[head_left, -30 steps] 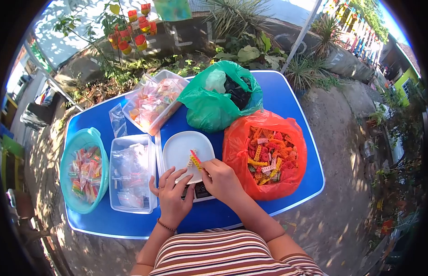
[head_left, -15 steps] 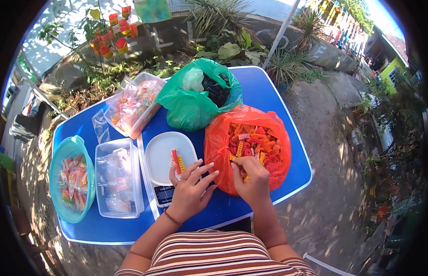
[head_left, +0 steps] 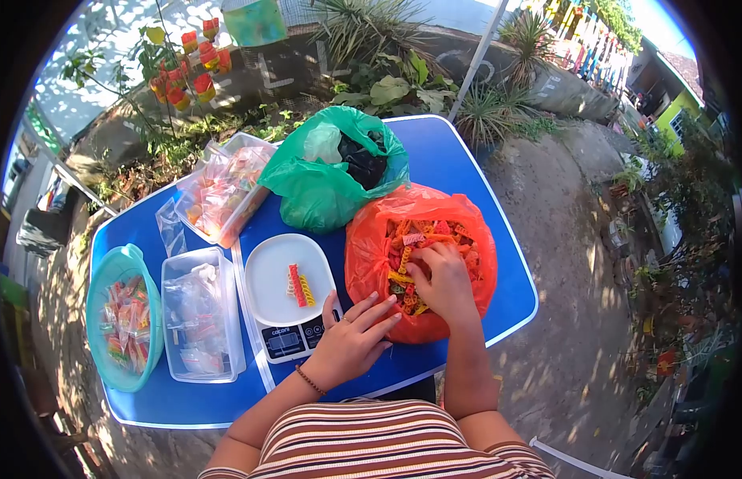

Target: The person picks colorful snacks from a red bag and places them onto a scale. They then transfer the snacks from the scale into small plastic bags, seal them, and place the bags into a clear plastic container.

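Observation:
An orange plastic bag (head_left: 483, 289) holds many red, orange and yellow spiral pieces (head_left: 404, 254). My right hand (head_left: 444, 279) reaches into its opening with the fingers bent down among the pieces; what its fingertips hold, if anything, is hidden. My left hand (head_left: 351, 339) has its fingers spread, with the fingertips near the bag's left side and nothing in them. Left of it stands a scale (head_left: 285, 342) with a white square plate (head_left: 267, 275) on top. A few spiral pieces (head_left: 299, 287), red, yellow and pale, lie on the plate.
Behind the scale sits a green plastic bag (head_left: 311, 195) with a black bag inside. To the left are a clear tub of empty-looking packets (head_left: 199, 367), a tub of filled packets (head_left: 227, 191) and a teal basket of packets (head_left: 96, 319), all on the blue table (head_left: 499, 231).
My right hand has moved up and deeper into the orange bag's opening. My left hand has shifted right and down, away from the plate, uncovering more of the scale's panel.

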Action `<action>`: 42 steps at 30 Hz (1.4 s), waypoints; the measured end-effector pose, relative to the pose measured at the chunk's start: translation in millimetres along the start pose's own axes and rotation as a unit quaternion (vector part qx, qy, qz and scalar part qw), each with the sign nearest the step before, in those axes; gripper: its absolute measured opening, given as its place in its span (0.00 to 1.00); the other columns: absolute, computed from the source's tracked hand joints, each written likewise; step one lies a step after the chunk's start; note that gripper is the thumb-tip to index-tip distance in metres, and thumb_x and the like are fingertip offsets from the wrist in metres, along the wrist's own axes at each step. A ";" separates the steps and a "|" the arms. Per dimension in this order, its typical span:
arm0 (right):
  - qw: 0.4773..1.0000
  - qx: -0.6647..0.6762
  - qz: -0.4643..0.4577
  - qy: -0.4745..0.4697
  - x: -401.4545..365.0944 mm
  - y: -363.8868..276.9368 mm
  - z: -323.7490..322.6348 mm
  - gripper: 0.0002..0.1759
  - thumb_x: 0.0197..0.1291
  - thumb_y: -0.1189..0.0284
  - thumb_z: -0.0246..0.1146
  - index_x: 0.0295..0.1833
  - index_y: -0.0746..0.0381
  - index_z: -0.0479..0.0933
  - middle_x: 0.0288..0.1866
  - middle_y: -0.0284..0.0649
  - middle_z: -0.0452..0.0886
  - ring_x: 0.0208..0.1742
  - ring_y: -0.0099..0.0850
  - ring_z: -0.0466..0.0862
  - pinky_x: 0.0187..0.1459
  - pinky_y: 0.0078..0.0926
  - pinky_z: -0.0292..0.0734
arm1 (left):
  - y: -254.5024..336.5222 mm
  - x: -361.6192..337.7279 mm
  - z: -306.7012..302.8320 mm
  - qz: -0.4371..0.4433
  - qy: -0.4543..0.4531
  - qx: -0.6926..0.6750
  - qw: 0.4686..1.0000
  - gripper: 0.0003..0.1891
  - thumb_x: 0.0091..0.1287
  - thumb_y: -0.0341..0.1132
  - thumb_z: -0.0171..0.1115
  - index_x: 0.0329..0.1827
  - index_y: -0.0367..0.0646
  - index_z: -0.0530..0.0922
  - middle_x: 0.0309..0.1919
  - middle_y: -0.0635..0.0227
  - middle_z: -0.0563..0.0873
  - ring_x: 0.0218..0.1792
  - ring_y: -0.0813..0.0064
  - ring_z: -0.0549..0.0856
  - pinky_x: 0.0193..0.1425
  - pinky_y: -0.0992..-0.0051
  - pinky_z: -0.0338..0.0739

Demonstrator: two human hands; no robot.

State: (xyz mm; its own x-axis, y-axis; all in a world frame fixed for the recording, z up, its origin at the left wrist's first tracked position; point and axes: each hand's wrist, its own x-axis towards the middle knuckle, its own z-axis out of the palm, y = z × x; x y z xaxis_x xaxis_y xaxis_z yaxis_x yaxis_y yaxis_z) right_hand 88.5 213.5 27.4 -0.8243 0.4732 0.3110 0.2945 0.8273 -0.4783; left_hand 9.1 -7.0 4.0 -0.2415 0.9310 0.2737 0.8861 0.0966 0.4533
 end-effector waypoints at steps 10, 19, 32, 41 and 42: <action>0.992 -0.086 0.070 0.057 -7.2 2.7 11.2 0.10 0.58 0.67 0.70 0.41 0.62 0.86 0.40 0.42 0.85 0.48 0.45 0.82 0.52 0.45 0.77 | 0.5 -0.6 -1.0 0.000 0.005 0.005 1.000 0.29 0.65 0.42 0.74 0.71 0.61 0.79 0.75 0.74 0.78 0.77 0.69 0.74 0.82 0.37 0.32; 0.978 0.043 0.078 0.188 -16.4 -10.6 -2.6 0.05 0.62 0.74 0.69 0.40 0.64 0.85 0.36 0.45 0.88 0.40 0.45 0.86 0.46 0.41 0.81 | -1.7 -5.7 -2.5 -0.009 0.006 0.009 1.000 0.28 0.65 0.42 0.74 0.70 0.61 0.80 0.76 0.76 0.77 0.78 0.71 0.73 0.82 0.36 0.33; 0.982 0.044 0.058 0.175 -18.4 -3.5 -1.8 0.08 0.61 0.76 0.70 0.45 0.64 0.86 0.41 0.44 0.88 0.45 0.44 0.85 0.51 0.39 0.81 | 0.5 -5.3 -4.8 -0.015 0.015 0.014 1.000 0.28 0.64 0.42 0.75 0.69 0.61 0.81 0.76 0.74 0.76 0.79 0.69 0.70 0.82 0.36 0.33; 0.990 -0.135 0.009 0.028 -9.6 -15.9 12.2 0.17 0.60 0.63 0.70 0.55 0.51 0.89 0.63 0.46 0.79 0.62 0.46 0.75 0.62 0.48 0.73 | 1.6 12.9 -9.4 -0.066 -0.006 0.081 0.994 0.40 0.58 0.56 0.76 0.75 0.57 0.75 0.78 0.68 0.73 0.83 0.60 0.61 0.80 0.29 0.29; 0.986 -0.159 0.027 0.037 -9.7 -14.8 8.7 0.17 0.60 0.62 0.70 0.55 0.50 0.89 0.63 0.45 0.78 0.62 0.46 0.75 0.62 0.48 0.73 | 0.4 12.5 -9.9 -0.076 -0.011 0.082 0.994 0.41 0.58 0.57 0.76 0.76 0.58 0.75 0.78 0.66 0.72 0.83 0.58 0.60 0.79 0.29 0.28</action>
State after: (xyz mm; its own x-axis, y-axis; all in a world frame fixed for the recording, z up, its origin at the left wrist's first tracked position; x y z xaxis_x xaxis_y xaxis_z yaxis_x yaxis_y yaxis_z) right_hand 88.0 194.1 24.3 -0.7695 0.5300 0.3563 0.4834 0.8480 -0.2174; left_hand 2.5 1.2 16.0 -0.3701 0.9088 0.1927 0.8933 0.2912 0.3422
